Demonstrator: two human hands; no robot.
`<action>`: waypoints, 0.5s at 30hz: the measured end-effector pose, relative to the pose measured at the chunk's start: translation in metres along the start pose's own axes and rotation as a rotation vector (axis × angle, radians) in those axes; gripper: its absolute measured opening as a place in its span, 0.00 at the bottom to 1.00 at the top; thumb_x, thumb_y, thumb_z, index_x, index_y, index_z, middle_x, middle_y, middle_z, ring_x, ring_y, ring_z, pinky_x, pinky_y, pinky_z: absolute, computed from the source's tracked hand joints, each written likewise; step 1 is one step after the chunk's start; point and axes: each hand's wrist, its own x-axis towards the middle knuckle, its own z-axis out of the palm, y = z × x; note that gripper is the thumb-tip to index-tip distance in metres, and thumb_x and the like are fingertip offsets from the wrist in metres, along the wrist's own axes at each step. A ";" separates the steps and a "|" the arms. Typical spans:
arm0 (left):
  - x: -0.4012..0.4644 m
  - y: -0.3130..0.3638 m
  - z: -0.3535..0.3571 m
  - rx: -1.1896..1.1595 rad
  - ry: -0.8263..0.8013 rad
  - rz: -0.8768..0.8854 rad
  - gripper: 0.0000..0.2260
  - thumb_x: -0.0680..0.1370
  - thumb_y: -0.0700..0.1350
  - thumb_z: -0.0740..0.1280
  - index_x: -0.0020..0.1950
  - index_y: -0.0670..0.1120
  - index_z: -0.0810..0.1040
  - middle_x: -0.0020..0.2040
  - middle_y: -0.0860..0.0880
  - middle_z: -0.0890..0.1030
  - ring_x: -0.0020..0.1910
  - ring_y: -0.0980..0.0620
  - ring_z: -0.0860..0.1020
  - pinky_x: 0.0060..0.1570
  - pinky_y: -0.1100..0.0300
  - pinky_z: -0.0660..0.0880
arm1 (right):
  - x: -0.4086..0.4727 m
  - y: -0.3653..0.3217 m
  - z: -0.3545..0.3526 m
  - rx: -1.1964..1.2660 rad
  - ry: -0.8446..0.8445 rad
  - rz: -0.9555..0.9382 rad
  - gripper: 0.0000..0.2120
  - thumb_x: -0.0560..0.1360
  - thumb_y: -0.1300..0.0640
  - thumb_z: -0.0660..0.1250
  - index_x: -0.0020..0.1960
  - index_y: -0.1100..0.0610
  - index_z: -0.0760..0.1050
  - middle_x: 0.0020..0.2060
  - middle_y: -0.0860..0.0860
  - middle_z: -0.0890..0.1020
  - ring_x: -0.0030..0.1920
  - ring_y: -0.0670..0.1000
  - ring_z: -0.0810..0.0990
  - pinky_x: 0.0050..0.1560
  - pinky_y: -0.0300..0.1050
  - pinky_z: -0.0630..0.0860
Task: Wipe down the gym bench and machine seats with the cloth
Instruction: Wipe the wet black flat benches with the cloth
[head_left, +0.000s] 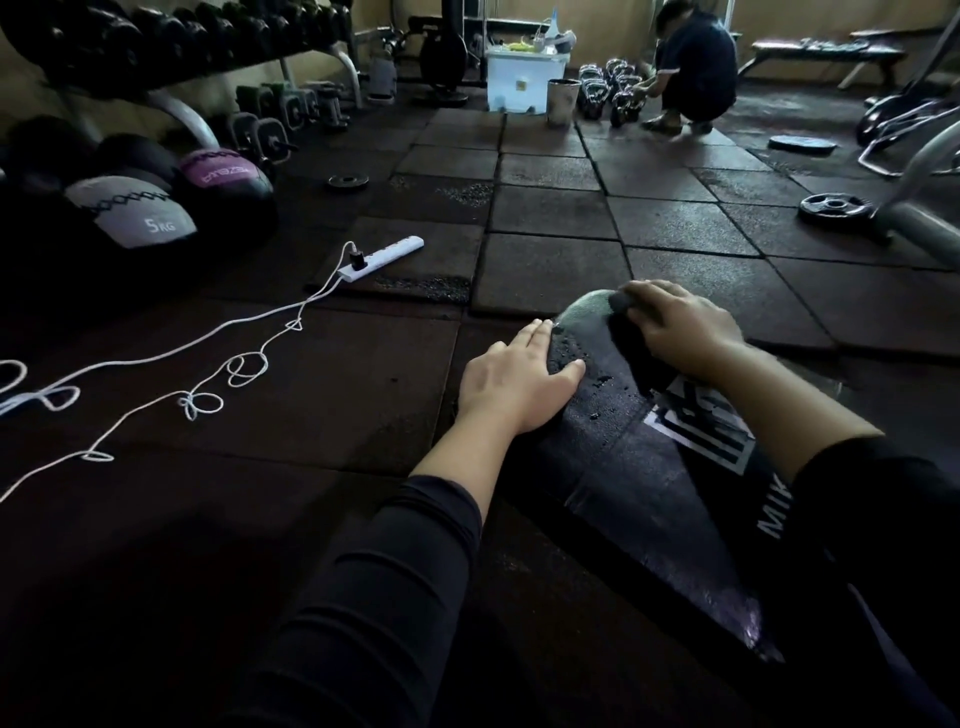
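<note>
the black bench pad (623, 467) runs from the lower right up to a rounded end near the middle of the view, its surface dotted with water drops and printed with a white logo. rubber floor tiles (550, 208) lie open to its left and beyond its tip. the left hand (511, 382) lies flat with straight fingers on the pad's left edge, holding nothing. the right hand (675, 327) has its fingers curled over a dark cloth (621, 304), pressing it on the pad near the rounded end. left of the pad a white cable (208, 338) loops to a power strip (382, 257). further left sit medicine balls (135, 208). at the far end a crouching person (685, 67) is beside kettlebells (608, 88).
</note>
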 end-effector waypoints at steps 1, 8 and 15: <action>0.000 0.000 0.000 0.004 -0.002 0.002 0.31 0.79 0.65 0.51 0.80 0.54 0.51 0.79 0.58 0.53 0.72 0.49 0.64 0.66 0.53 0.63 | -0.012 -0.004 -0.002 -0.001 0.014 -0.006 0.20 0.80 0.43 0.56 0.72 0.39 0.63 0.73 0.42 0.64 0.70 0.53 0.67 0.66 0.46 0.64; -0.004 0.002 -0.004 -0.007 0.000 -0.004 0.31 0.79 0.65 0.51 0.79 0.54 0.52 0.79 0.59 0.53 0.73 0.49 0.63 0.66 0.53 0.63 | -0.058 -0.023 0.006 0.023 0.041 -0.115 0.21 0.80 0.43 0.56 0.72 0.41 0.63 0.74 0.43 0.64 0.73 0.49 0.63 0.69 0.42 0.59; -0.040 -0.019 -0.007 -0.121 0.116 -0.021 0.25 0.80 0.62 0.55 0.77 0.58 0.60 0.77 0.59 0.60 0.73 0.52 0.63 0.66 0.52 0.64 | -0.050 -0.020 0.010 0.034 -0.011 -0.087 0.22 0.79 0.42 0.55 0.73 0.40 0.62 0.74 0.41 0.62 0.73 0.48 0.62 0.72 0.44 0.59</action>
